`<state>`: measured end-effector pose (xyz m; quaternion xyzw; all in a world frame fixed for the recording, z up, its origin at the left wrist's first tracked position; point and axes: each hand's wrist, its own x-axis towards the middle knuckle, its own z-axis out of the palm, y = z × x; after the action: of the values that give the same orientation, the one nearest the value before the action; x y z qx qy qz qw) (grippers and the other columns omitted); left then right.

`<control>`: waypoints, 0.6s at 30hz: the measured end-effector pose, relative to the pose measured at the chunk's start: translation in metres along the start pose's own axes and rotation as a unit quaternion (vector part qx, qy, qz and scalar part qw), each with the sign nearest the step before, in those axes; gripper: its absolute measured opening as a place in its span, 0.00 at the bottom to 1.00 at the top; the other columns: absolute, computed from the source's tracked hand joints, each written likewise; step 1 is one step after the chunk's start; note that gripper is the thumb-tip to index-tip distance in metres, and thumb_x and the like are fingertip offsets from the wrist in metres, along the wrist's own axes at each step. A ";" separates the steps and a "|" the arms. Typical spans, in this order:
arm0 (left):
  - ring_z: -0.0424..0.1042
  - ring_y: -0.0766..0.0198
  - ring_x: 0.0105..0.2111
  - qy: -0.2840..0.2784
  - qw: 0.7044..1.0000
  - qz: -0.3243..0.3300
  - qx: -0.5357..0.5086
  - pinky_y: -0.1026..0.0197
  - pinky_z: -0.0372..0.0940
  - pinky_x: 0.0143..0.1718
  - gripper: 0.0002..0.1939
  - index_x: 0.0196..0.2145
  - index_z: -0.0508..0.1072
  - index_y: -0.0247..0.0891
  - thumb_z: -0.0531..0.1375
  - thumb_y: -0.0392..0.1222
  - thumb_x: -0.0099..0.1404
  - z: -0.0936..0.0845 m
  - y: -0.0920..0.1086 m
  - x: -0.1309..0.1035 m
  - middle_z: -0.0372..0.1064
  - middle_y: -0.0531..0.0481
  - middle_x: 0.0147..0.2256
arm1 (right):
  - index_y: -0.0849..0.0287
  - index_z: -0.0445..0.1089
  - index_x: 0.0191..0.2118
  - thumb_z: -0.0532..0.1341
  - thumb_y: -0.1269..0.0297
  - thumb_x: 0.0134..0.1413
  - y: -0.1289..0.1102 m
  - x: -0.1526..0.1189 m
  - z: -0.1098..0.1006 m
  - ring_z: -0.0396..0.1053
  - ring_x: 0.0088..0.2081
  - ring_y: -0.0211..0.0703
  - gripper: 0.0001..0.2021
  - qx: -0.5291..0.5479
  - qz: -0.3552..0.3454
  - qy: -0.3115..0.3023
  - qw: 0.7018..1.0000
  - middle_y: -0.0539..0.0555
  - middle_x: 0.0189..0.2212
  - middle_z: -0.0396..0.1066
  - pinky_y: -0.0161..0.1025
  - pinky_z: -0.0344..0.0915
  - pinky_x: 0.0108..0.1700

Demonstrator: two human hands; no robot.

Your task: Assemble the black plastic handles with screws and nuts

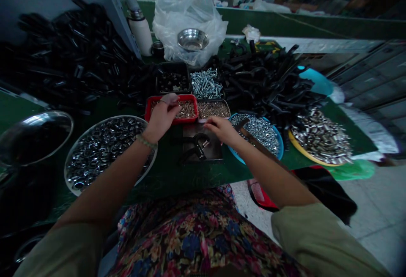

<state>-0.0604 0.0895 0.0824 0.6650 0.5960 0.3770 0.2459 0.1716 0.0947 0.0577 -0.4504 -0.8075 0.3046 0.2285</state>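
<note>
My left hand [161,116] is over the red tray [147,114] of small metal pins, its fingers bent toward them. Whatever it may hold is hidden. My right hand [220,129] is closed in a pinch at the front of a pale tray [214,108] of tiny brass-coloured parts. Any piece between those fingertips is too small to make out. Below the hands, a black clamp-like part [196,146] with a shiny metal pin lies on a flat metal plate [215,153], apart from both hands.
Behind are a tray of screws [207,84] and a black tray [173,78]. A basin of metal rings [104,150] stands left; a blue basin [281,141] and a yellow basin [296,143] stand right. Black parts [263,78] are heaped behind. A hammer [253,139] rests across the blue basin.
</note>
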 end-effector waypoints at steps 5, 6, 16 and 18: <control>0.73 0.61 0.45 -0.097 0.980 -0.061 -0.160 0.53 0.64 0.53 0.17 0.51 0.66 0.37 0.52 0.39 0.65 0.024 0.009 -0.069 0.72 0.45 0.47 | 0.61 0.70 0.33 0.59 0.65 0.59 0.016 -0.044 0.006 0.65 0.33 0.38 0.06 -0.019 0.063 -0.029 0.997 0.51 0.30 0.70 0.35 0.58 0.37; 0.74 0.61 0.46 -0.100 0.979 -0.067 -0.166 0.53 0.64 0.54 0.18 0.52 0.65 0.36 0.52 0.38 0.65 0.029 0.008 -0.078 0.72 0.44 0.47 | 0.61 0.70 0.33 0.58 0.65 0.59 0.016 -0.045 0.007 0.66 0.33 0.39 0.06 -0.037 0.065 -0.037 0.997 0.52 0.30 0.71 0.36 0.58 0.37; 0.71 0.64 0.39 -0.093 0.992 -0.021 -0.086 0.59 0.69 0.44 0.27 0.56 0.59 0.36 0.55 0.29 0.58 0.060 0.000 -0.080 0.68 0.45 0.45 | 0.63 0.70 0.39 0.51 0.66 0.64 -0.009 -0.050 0.017 0.65 0.40 0.51 0.11 -0.383 -0.098 -0.089 0.914 0.62 0.36 0.70 0.44 0.57 0.40; 0.71 0.63 0.39 -0.102 0.993 -0.012 -0.058 0.59 0.68 0.43 0.28 0.57 0.58 0.36 0.54 0.29 0.58 0.060 0.000 -0.078 0.68 0.45 0.45 | 0.61 0.70 0.44 0.52 0.62 0.65 -0.003 -0.060 0.009 0.65 0.42 0.51 0.12 -0.376 -0.089 -0.067 0.920 0.61 0.39 0.71 0.44 0.57 0.41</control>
<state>-0.0134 0.0205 0.0303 0.6773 0.5527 0.3381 0.3485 0.1933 0.0393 0.0477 -0.4079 -0.9128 -0.0140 0.0138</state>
